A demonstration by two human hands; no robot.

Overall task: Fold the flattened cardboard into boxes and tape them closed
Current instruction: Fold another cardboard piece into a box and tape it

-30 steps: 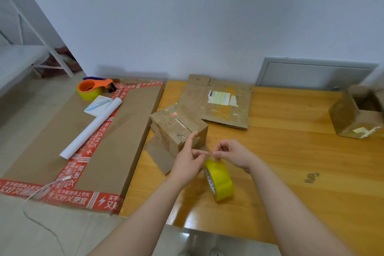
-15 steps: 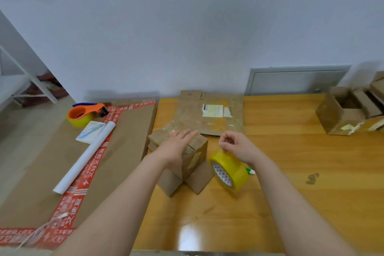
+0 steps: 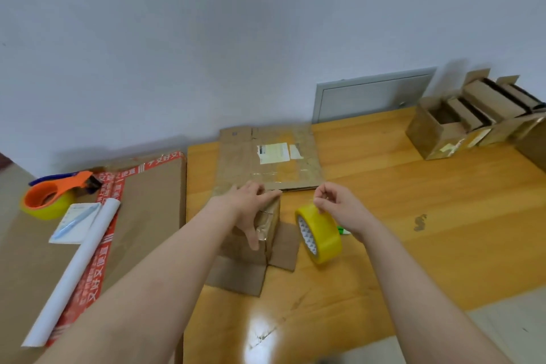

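A small folded cardboard box (image 3: 267,229) stands on the wooden table (image 3: 413,216), its bottom flaps spread out toward me. My left hand (image 3: 251,204) lies flat on the box's top, thumb down its near side. Just right of the box stands a yellow tape roll (image 3: 320,233) on edge. My right hand (image 3: 339,207) holds it at the top, fingers pinched at the tape's edge. A flattened cardboard sheet (image 3: 266,159) with a white label lies behind the box.
Several open cardboard boxes (image 3: 461,124) stand at the far right. To the left, a large flat carton (image 3: 141,210) with red tape carries an orange tape dispenser (image 3: 56,192), a white paper roll (image 3: 74,269) and a small packet (image 3: 75,223). A green-tipped object (image 3: 342,230) lies behind my right wrist.
My left hand left the tape end and went flat onto the box's top. The tape roll and my right hand shifted right, away from the box. The camera tilted up.
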